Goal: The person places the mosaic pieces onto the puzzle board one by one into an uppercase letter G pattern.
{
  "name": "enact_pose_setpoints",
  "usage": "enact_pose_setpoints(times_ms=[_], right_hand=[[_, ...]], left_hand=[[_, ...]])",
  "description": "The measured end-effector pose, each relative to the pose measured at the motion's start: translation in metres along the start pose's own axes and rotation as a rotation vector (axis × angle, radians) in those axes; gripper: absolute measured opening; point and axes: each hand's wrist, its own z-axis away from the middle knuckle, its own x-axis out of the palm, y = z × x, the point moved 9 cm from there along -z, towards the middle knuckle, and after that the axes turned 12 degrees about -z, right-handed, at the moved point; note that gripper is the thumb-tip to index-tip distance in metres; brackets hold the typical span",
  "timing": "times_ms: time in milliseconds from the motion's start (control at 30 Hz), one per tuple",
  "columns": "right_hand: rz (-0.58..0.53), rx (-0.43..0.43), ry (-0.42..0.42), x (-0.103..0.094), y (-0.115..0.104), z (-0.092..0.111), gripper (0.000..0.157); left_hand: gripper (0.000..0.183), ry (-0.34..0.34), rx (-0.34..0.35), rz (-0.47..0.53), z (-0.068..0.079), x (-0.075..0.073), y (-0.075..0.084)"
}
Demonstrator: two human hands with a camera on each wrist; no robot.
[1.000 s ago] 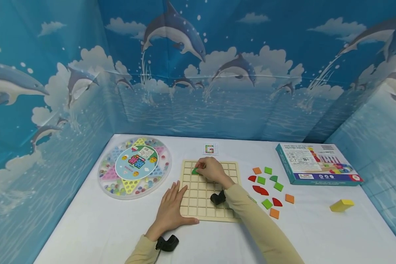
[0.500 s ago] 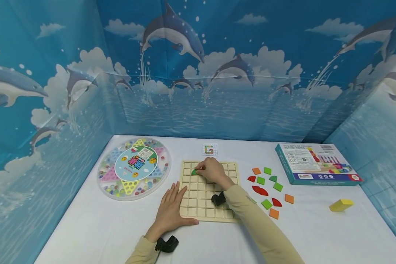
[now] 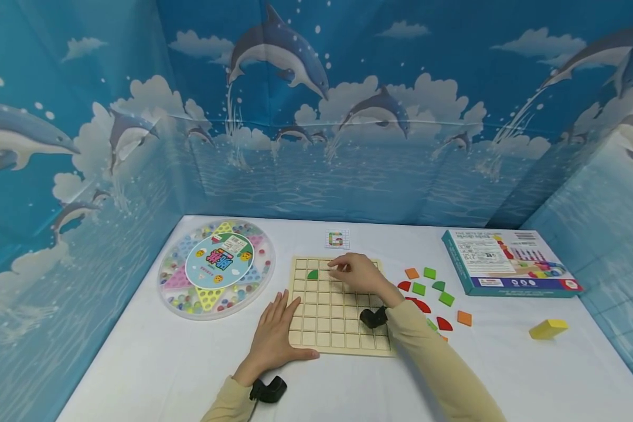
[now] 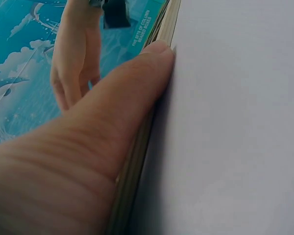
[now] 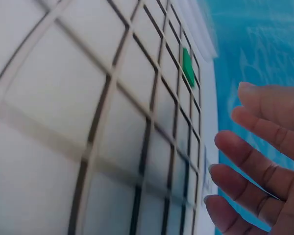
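Observation:
A wooden grid board lies flat in the middle of the white table. In one of its squares near the back left sits a green quarter-circle tile, which the right wrist view shows as a small green tile inside the grid. My left hand is spread at the board's front left corner, its thumb pressed along the front edge. Over the back right part of the board hovers my right hand, fingers loosely bent with nothing between them.
Right of the board lie loose tiles: green squares, orange squares and red quarter-circles. A pattern card lies behind the board. Around stand a round marble game, a box and a yellow block.
My right hand has let go of the green quarter-circle tile and moved right, leaving it in its square. My left hand has stayed at the board's corner.

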Motion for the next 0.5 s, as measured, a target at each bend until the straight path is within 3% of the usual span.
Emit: enact_pose_setpoints(times_ms=[300,500], right_hand=[[0.099,0.095,0.172,-0.074,0.031,0.058,0.02],[0.163,0.258,0.187,-0.107,0.057,0.094,0.025]], left_hand=[[0.119,-0.032,-0.015,0.005,0.0,0.0,-0.001],[0.118,-0.042,-0.017,0.004,0.0,0.001,-0.001]])
